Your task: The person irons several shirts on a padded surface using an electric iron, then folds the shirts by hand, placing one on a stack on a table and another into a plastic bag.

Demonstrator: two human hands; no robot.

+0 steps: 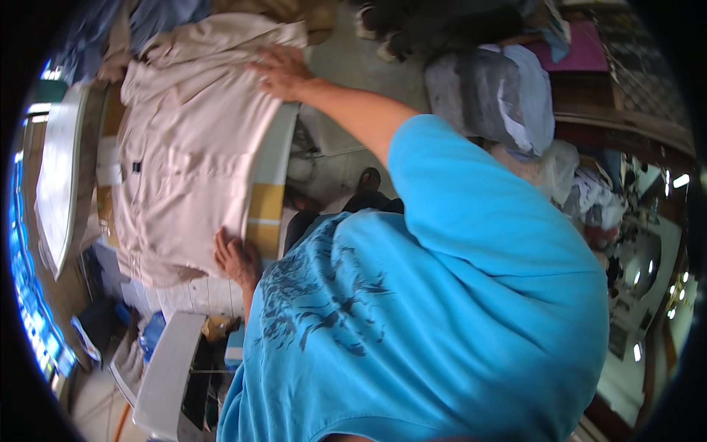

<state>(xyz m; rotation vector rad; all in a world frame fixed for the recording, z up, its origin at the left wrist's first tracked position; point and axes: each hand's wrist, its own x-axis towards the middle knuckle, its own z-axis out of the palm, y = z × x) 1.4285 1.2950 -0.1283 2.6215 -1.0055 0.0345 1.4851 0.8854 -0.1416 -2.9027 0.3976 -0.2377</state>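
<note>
A beige shirt [199,132] lies spread over a table [266,202] whose near edge shows yellow and pale grey patches. Its lower part hangs past the table end beside my left hand, and its top is bunched in folds. My right hand [281,72] rests flat on the cloth near the folds, fingers spread. Down at the shirt's near corner, my left hand [237,259] lies with its fingers apart on the cloth's edge. A small dark tag [136,167] shows at the shirt's far side.
A long white board [62,177] stands beyond the table. Blue-grey cloth [166,22] is heaped at the top left. A grey-white cabinet [168,376] stands at lower left. Wrapped bundles [486,99] sit at upper right, behind my right arm.
</note>
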